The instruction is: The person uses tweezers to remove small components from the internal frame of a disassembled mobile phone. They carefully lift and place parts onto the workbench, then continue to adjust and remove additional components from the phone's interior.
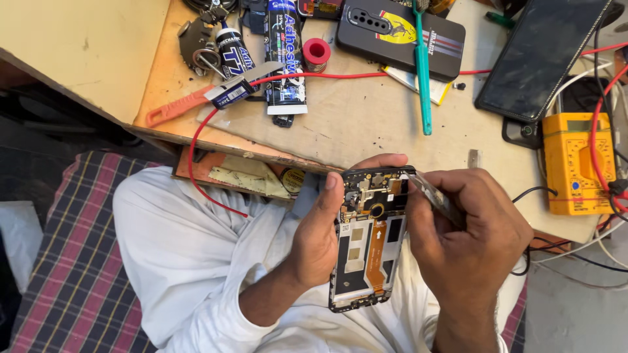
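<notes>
I hold the opened phone (368,238) upright over my lap, back cover off, so its boards and orange flex strip face me. My left hand (320,238) is clamped around its left edge, thumb on the upper rim and fingers curling over the top, which keeps it steady. My right hand (468,232) is closed on a thin metal tool (435,196) whose tip reaches the phone's upper right corner, angled as if to work along that edge. Beyond my knees the worn wooden tabletop (366,117) carries what I want in reach: two glue tubes (282,55), a small red spool (317,52), an orange-handled knife (196,101), a teal brush-like tool (423,65), a black phone case (399,33) and a dark tablet (540,55). A yellow multimeter (575,163) sits at the right edge among red and black wires. I sit on a checked cloth (78,274).
</notes>
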